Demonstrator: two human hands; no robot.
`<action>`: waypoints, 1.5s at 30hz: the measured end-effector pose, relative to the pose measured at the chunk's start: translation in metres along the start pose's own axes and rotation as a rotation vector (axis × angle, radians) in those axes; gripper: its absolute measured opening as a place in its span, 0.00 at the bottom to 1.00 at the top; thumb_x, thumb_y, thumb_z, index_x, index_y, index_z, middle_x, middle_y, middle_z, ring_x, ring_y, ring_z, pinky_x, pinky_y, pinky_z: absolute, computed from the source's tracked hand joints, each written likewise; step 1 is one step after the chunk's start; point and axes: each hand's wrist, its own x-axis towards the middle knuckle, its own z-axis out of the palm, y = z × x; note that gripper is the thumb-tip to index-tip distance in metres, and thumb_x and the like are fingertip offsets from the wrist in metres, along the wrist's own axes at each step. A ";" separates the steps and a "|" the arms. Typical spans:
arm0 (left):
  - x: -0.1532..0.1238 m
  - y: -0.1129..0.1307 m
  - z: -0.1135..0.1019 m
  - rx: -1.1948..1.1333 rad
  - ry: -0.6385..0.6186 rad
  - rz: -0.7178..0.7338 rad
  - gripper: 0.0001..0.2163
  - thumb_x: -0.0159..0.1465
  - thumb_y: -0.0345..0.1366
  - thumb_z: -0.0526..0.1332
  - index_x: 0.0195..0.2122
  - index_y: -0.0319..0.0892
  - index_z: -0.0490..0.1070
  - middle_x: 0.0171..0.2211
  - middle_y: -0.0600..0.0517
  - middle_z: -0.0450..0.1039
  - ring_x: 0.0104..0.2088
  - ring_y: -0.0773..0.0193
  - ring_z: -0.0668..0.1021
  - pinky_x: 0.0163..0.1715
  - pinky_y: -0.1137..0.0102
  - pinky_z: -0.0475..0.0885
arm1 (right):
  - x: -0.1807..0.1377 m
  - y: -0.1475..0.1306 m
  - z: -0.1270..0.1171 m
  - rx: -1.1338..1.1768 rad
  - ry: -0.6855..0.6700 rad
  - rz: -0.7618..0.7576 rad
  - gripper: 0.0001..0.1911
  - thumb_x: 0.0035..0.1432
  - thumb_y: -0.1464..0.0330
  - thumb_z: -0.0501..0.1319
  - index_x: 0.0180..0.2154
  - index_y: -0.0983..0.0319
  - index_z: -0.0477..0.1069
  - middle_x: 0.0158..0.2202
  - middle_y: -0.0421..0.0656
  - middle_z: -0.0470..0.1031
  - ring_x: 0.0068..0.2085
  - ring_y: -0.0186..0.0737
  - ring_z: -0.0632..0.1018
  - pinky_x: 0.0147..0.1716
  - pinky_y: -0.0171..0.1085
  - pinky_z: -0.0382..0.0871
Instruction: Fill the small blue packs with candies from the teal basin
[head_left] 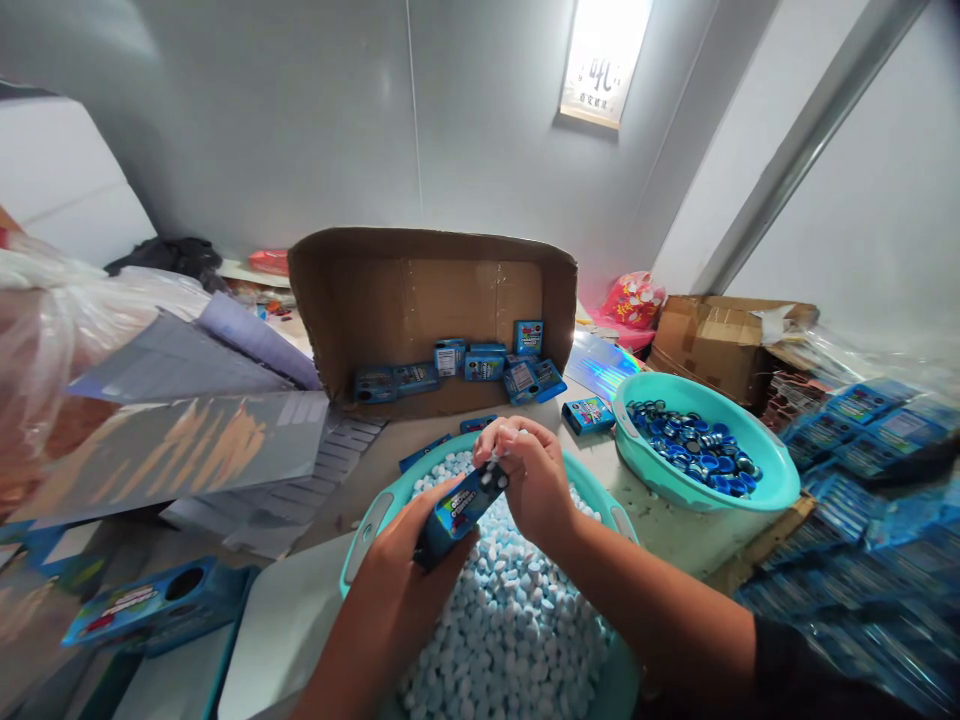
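Observation:
My left hand (409, 555) is closed around a small blue printed box (457, 512), holding it tilted over a teal basin (360, 545) heaped with pale blue and white tablets (510, 620). My right hand (525, 475) is pinched at the box's upper end, fingers bent together; I cannot make out anything between them. Both hands hover just above the tablets.
A second teal basin (772, 480) of dark blue round caps (694, 445) stands to the right. Behind, a cardboard box (420, 290) on its side holds several blue boxes. Flat blue cartons (862, 520) pile at right; sheets (187, 440) and another blue box (150, 600) lie left.

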 end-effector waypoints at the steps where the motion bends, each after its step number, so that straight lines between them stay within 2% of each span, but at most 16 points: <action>1: 0.000 -0.001 0.000 0.009 -0.002 -0.007 0.21 0.61 0.43 0.64 0.56 0.52 0.74 0.50 0.51 0.79 0.50 0.52 0.80 0.57 0.55 0.71 | 0.000 0.000 0.000 0.006 -0.007 -0.005 0.10 0.50 0.66 0.63 0.20 0.59 0.70 0.22 0.39 0.72 0.27 0.38 0.71 0.33 0.37 0.65; 10: 0.003 -0.006 -0.002 0.059 -0.038 0.047 0.21 0.63 0.44 0.63 0.57 0.53 0.73 0.52 0.52 0.79 0.52 0.52 0.80 0.54 0.58 0.74 | -0.002 0.002 -0.005 -0.037 -0.134 -0.060 0.09 0.54 0.69 0.62 0.23 0.59 0.74 0.25 0.39 0.75 0.28 0.39 0.74 0.36 0.38 0.68; 14: 0.002 -0.008 -0.001 0.069 -0.013 0.047 0.21 0.62 0.46 0.63 0.56 0.51 0.74 0.50 0.51 0.79 0.49 0.52 0.80 0.52 0.59 0.75 | -0.004 0.002 -0.005 -0.051 -0.157 -0.043 0.12 0.56 0.65 0.60 0.21 0.59 0.71 0.23 0.40 0.74 0.26 0.40 0.74 0.34 0.39 0.68; 17: 0.003 -0.012 -0.001 0.079 -0.018 0.016 0.21 0.61 0.47 0.64 0.55 0.51 0.74 0.49 0.51 0.80 0.48 0.52 0.81 0.50 0.58 0.75 | -0.006 0.004 -0.006 -0.112 -0.195 -0.057 0.17 0.60 0.61 0.59 0.20 0.59 0.68 0.24 0.42 0.75 0.29 0.43 0.76 0.36 0.41 0.69; 19: 0.004 -0.014 -0.001 0.065 -0.018 0.000 0.22 0.60 0.47 0.64 0.55 0.50 0.74 0.49 0.50 0.80 0.48 0.52 0.81 0.51 0.58 0.75 | -0.007 0.005 -0.007 -0.134 -0.213 -0.092 0.19 0.63 0.60 0.58 0.21 0.59 0.70 0.25 0.43 0.77 0.32 0.45 0.78 0.39 0.43 0.70; 26: 0.003 -0.007 0.002 0.031 0.046 -0.112 0.24 0.58 0.50 0.65 0.54 0.48 0.75 0.48 0.50 0.80 0.47 0.50 0.81 0.50 0.58 0.75 | -0.009 0.004 -0.010 -0.276 -0.196 -0.089 0.31 0.69 0.47 0.51 0.23 0.58 0.77 0.37 0.46 0.82 0.45 0.49 0.79 0.53 0.48 0.68; 30: 0.002 -0.007 0.003 0.056 0.087 -0.144 0.25 0.57 0.51 0.65 0.55 0.48 0.74 0.49 0.49 0.80 0.49 0.49 0.80 0.54 0.55 0.73 | -0.007 -0.005 -0.015 -0.482 -0.235 -0.131 0.31 0.73 0.49 0.47 0.32 0.57 0.81 0.46 0.46 0.81 0.50 0.47 0.77 0.54 0.46 0.66; 33: 0.003 -0.009 0.001 0.046 0.044 -0.117 0.25 0.57 0.51 0.66 0.54 0.48 0.74 0.48 0.48 0.80 0.49 0.48 0.80 0.54 0.54 0.73 | -0.004 -0.014 -0.023 -0.660 -0.267 -0.233 0.20 0.73 0.58 0.52 0.39 0.58 0.80 0.46 0.46 0.78 0.49 0.45 0.77 0.52 0.43 0.67; 36: 0.004 -0.009 0.000 0.024 0.051 -0.118 0.25 0.58 0.51 0.66 0.55 0.48 0.73 0.49 0.48 0.80 0.50 0.48 0.80 0.54 0.54 0.73 | 0.001 -0.021 -0.034 -0.805 -0.302 -0.286 0.08 0.66 0.69 0.59 0.41 0.59 0.78 0.39 0.44 0.74 0.42 0.40 0.76 0.44 0.39 0.69; 40: 0.004 -0.009 0.000 0.018 0.045 -0.134 0.25 0.58 0.50 0.66 0.55 0.47 0.73 0.46 0.48 0.81 0.46 0.50 0.82 0.52 0.55 0.75 | 0.008 -0.024 -0.046 -0.847 -0.420 -0.168 0.07 0.60 0.73 0.61 0.37 0.60 0.78 0.34 0.40 0.73 0.35 0.37 0.73 0.35 0.35 0.66; 43: 0.004 -0.012 -0.001 0.034 0.047 -0.139 0.27 0.58 0.52 0.66 0.56 0.47 0.73 0.46 0.48 0.81 0.46 0.49 0.82 0.52 0.53 0.75 | 0.011 -0.020 -0.051 -0.793 -0.444 -0.036 0.04 0.61 0.68 0.63 0.36 0.60 0.77 0.30 0.38 0.71 0.31 0.35 0.71 0.30 0.34 0.64; 45: 0.004 -0.013 -0.001 0.047 0.017 -0.109 0.26 0.58 0.52 0.66 0.56 0.48 0.73 0.49 0.48 0.80 0.49 0.48 0.81 0.54 0.53 0.74 | 0.012 -0.014 -0.052 -0.682 -0.417 0.089 0.07 0.59 0.65 0.66 0.40 0.59 0.77 0.29 0.37 0.70 0.28 0.33 0.70 0.27 0.33 0.63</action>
